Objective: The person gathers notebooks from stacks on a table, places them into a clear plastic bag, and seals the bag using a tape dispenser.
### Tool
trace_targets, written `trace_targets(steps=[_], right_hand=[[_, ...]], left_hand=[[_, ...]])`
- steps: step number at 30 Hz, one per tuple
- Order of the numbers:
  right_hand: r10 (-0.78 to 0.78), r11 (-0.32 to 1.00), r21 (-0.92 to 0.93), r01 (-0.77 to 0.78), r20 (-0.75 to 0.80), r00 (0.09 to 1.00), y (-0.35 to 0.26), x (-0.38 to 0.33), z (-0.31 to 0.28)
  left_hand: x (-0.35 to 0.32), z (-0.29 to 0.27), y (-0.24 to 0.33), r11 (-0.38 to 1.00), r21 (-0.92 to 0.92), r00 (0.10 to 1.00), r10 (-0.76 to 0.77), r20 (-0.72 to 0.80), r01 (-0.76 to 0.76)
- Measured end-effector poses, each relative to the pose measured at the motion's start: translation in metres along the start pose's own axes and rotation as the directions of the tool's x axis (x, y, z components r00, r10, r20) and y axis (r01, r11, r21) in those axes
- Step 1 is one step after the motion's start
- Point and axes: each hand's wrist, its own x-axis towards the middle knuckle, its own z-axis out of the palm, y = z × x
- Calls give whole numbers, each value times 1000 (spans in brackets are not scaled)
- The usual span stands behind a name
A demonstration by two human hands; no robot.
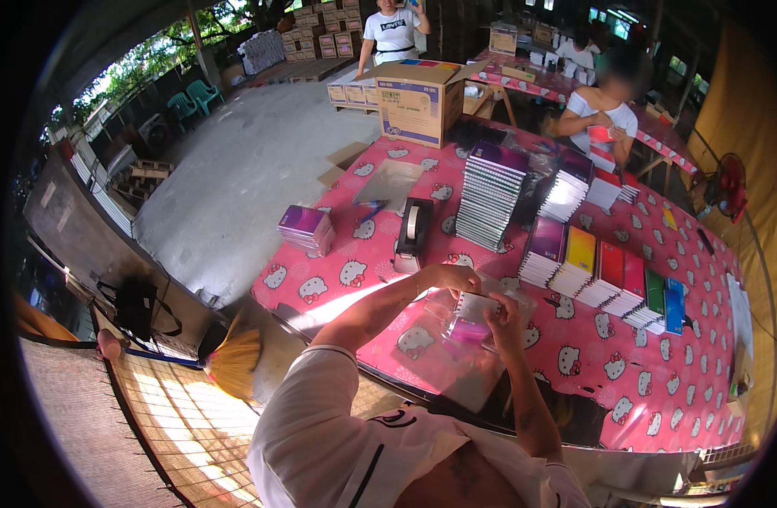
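Gripping a spiral notebook inside a clear plastic sleeve, the left hand pinches its top edge while the right hand clamps fingers on its side, apparently steadying it just above the pink bench. Bare cloth lies around it. Farther off, a black tape dispenser sits left, a row of coloured notebooks right, a tall notebook stack behind, then a cardboard box at the far edge.
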Motion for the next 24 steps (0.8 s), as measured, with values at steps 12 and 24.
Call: trace_targets(steps=[12, 24], right_hand=[[-82, 984, -163, 70, -69, 994, -24, -34, -43], [264, 607, 719, -338, 219, 939, -46, -60, -35]], left_hand=[[-82, 86, 89, 562, 826, 628, 652, -425, -24], [-114, 141, 31, 952, -35, 726, 208, -655, -305]])
